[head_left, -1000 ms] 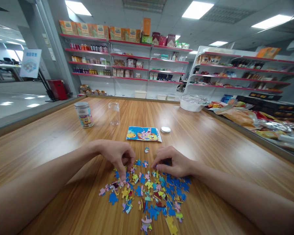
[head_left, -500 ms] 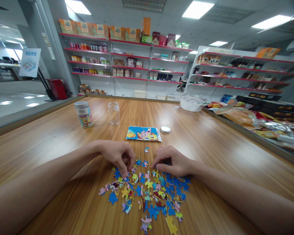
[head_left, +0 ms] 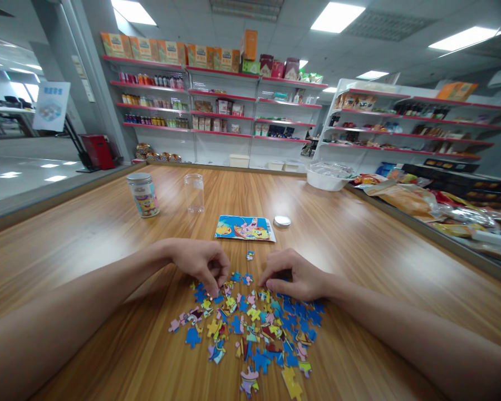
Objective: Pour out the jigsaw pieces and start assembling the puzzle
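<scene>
L hand fingers curled narrow, pinching at puzzle pieces; R hand resting on pile edge, grip unclear. Ref picture lay just beyond the pile, prob. for matching.

Room: I see a shop-like room, grey walls, white ceiling.
Light: ceiling panels glow overhead; I count several, all lit.
Table: a long wooden table fills my lower view, grain running away from me.
Back wall: white shelves with red edges, stocked with bottles and packets; cartons line the top.
Right: a second shelf unit stands at an angle, and a low counter holds snack bags.
Left: a glossy pale floor reflects the lights; I see a sign on a stand and a red box by a grey pillar.
</scene>
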`<state>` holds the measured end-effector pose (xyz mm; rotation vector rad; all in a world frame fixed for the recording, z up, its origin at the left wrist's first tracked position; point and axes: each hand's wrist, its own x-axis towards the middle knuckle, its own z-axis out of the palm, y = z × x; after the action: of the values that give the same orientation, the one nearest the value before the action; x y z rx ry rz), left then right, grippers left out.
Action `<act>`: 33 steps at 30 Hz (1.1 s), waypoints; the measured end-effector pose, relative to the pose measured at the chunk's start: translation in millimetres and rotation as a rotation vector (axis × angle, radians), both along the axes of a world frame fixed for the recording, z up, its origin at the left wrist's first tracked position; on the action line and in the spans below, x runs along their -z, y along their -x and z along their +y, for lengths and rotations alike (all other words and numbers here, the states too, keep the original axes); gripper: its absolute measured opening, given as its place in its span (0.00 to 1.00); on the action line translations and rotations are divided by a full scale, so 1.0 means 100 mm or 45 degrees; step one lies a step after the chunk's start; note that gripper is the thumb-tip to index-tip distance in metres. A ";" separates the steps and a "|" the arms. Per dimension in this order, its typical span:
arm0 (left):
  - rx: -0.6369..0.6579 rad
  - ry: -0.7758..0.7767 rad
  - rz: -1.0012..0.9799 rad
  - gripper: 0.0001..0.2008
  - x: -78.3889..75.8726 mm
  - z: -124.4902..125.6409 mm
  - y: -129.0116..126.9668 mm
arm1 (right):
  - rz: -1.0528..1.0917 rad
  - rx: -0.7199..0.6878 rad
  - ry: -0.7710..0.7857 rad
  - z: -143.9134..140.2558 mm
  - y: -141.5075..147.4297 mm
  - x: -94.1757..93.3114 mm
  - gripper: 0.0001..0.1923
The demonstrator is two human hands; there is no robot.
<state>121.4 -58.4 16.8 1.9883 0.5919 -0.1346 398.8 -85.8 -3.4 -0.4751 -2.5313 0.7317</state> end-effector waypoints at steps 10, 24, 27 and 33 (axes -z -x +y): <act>-0.050 0.076 0.008 0.18 -0.01 -0.01 0.02 | 0.008 -0.010 0.010 0.00 0.01 0.00 0.09; -0.153 0.251 -0.214 0.13 0.10 0.09 0.11 | -0.003 -0.003 0.016 0.00 0.00 0.00 0.10; -0.293 0.152 -0.269 0.14 0.14 0.11 0.11 | 0.000 -0.002 0.021 0.00 0.00 0.00 0.10; -0.540 0.073 -0.182 0.17 0.10 0.08 0.04 | -0.012 0.001 0.022 0.00 0.00 0.00 0.10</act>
<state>117.7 -50.6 7.0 1.7577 0.8895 0.2454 398.8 -85.5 -3.8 -0.4865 -2.5350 0.7538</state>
